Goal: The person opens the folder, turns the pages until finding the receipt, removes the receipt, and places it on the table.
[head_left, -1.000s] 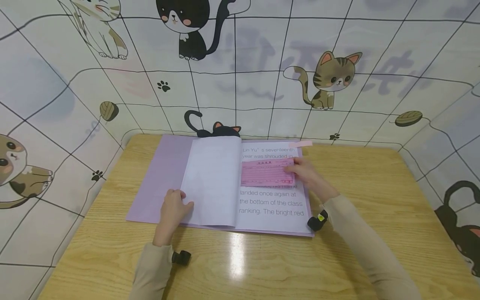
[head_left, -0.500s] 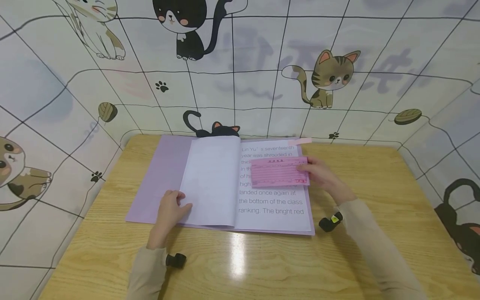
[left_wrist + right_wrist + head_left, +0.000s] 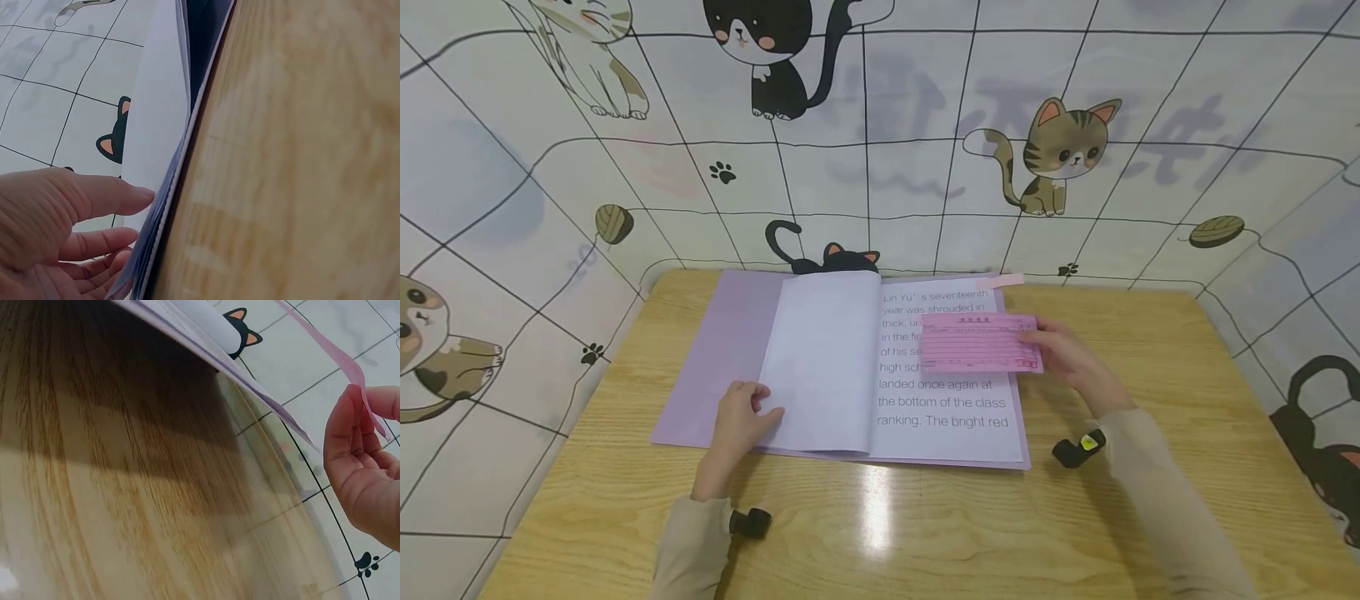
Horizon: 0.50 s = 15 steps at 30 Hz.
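A lilac-covered booklet [image 3: 741, 325] lies open on the table, with a blank white page [image 3: 827, 358] turned to the left and a printed page [image 3: 943, 437] on the right. My left hand [image 3: 741, 421] rests on the blank page near its lower left edge, thumb and fingers loosely bent; its thumb [image 3: 119, 197] touches the paper in the left wrist view. Over the printed page, my right hand [image 3: 1071, 358] pinches a pink ruled slip, like a receipt [image 3: 973, 346], by its right edge. The right wrist view shows this slip edge-on, raised above the booklet. It covers several lines of text.
A pink tab [image 3: 1006, 282] sticks out at the booklet's top right corner. The wooden table [image 3: 865, 533] runs around the booklet. Behind and beside it stand walls [image 3: 917, 183] covered with cat drawings. Each wrist carries a small black camera [image 3: 750, 523].
My right hand has drawn the pink receipt rightward, away from the booklet's middle fold, uncovering more printed text. My left hand has stayed almost still on the blank page.
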Motion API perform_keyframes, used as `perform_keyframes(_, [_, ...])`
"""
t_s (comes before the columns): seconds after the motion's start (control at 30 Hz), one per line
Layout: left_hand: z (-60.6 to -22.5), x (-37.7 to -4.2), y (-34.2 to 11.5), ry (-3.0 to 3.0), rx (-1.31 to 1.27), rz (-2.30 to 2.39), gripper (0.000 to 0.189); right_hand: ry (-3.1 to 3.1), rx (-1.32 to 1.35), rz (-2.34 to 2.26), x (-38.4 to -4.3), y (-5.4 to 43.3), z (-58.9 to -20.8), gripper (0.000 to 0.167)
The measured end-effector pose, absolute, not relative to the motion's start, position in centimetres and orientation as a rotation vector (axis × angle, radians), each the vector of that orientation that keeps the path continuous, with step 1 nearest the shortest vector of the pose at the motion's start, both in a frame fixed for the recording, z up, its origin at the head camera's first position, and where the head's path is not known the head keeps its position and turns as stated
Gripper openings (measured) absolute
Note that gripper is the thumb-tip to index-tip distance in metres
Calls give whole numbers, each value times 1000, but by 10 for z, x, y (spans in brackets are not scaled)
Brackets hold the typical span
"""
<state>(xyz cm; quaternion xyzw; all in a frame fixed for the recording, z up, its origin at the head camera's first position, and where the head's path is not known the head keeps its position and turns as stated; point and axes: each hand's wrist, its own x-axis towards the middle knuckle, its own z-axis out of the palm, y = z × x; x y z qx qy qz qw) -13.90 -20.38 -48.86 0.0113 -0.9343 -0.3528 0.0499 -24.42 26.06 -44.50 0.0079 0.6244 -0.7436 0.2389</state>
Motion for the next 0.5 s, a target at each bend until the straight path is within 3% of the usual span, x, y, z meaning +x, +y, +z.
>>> perform_keyframes(0.5, [-491, -139, -203, -2841, 39, -1058, 27, 1679, 57, -2065, -235, 296, -453, 26])
